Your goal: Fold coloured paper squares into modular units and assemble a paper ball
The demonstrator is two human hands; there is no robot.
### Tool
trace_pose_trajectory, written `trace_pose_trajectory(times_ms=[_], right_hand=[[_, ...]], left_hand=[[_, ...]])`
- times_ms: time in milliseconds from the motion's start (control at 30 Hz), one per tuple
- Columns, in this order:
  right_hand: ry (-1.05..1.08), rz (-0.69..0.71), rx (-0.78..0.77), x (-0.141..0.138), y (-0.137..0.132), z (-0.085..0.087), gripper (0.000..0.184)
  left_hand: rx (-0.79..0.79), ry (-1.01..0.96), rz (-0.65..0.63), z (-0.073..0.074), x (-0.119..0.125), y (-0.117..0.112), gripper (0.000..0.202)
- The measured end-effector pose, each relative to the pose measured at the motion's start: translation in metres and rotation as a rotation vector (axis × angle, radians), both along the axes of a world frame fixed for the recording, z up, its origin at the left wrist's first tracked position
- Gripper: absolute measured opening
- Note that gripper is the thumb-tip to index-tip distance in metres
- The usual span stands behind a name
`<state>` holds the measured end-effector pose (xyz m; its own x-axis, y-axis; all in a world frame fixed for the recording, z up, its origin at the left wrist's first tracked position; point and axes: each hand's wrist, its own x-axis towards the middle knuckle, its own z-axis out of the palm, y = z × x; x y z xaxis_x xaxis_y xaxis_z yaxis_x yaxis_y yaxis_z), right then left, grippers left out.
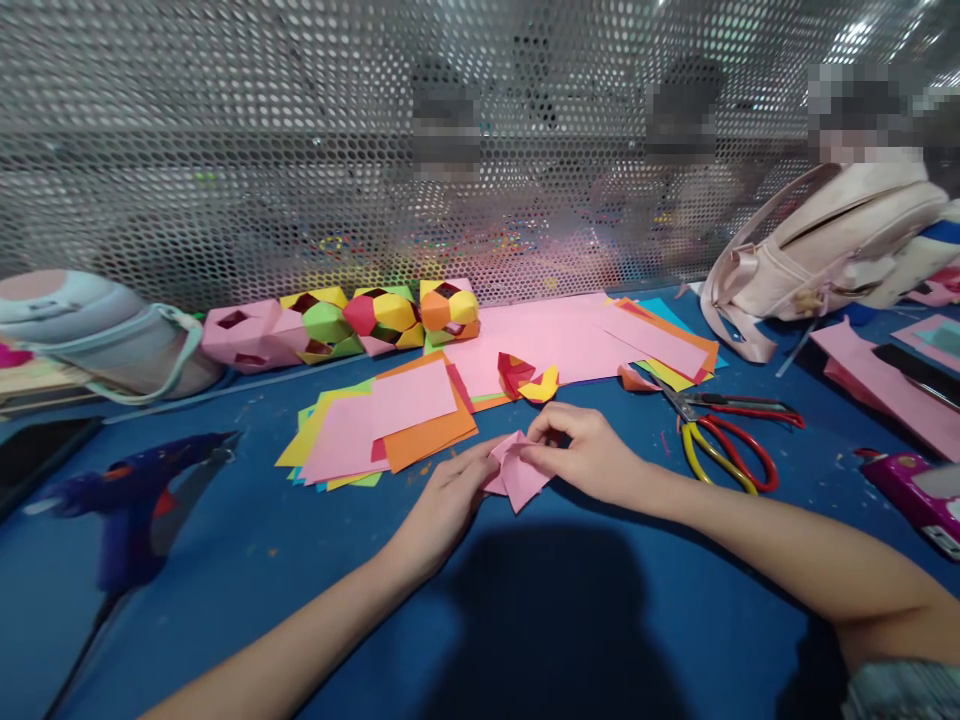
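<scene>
Between my two hands is a partly folded piece of pink paper [519, 478], its lower corner pointing toward me. My left hand [459, 490] grips its left side, fingers closed along the edge. On the upper right, my right hand [581, 445] pinches the same paper between thumb and curled fingers. Just beyond my hands lie a red folded paper piece [514, 372] and a yellow one [541, 385]. A fan of coloured paper sheets [412, 395] rests to the left of them.
Several folded paper balls [382, 318] line the mesh partition [300, 180]. At left are a blue glue gun [131, 510] and a grey bag [112, 330]. To the right lie scissors [724, 450], a purple device [911, 495] and a pale backpack [825, 240]. People are behind the mesh.
</scene>
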<state>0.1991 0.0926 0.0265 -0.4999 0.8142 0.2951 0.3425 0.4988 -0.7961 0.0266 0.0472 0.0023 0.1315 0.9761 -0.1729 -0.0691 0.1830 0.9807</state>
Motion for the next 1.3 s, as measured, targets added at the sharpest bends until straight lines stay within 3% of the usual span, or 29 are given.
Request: trace_pose_trajectory(times_ms=[133,333,567,900,1033,1200,1300], right_hand=[[-0.161,0.017,0.237,0.001,0.001,-0.007,0.012],[-0.243,0.013,0.348,0.002,0.001,-0.01,0.011],[-0.239,0.019,0.473,-0.001,-0.003,-0.014,0.013],[-0.1,-0.024,0.329,0.0,0.0,-0.017,0.011],[-0.057,-0.068,0.249,0.003,0.004,-0.016,0.001],[0.016,-0.079,0.134,0.006,0.008,-0.011,0.01],[0.063,-0.139,0.069,0.008,0.012,-0.006,0.009]], left_hand=[[0.049,0.087,-0.061,-0.007,-0.004,-0.001,0.029],[0.051,0.017,-0.108,-0.007,-0.003,-0.001,0.036],[0.22,0.37,-0.096,-0.001,0.005,-0.003,0.03],[0.166,0.284,0.026,-0.002,0.003,0.0,0.028],[0.074,0.094,0.082,-0.003,0.003,0.0,0.032],[-0.036,-0.228,0.18,-0.003,0.002,0.004,0.028],[-0.066,-0.323,0.272,-0.002,0.0,0.008,0.023]])
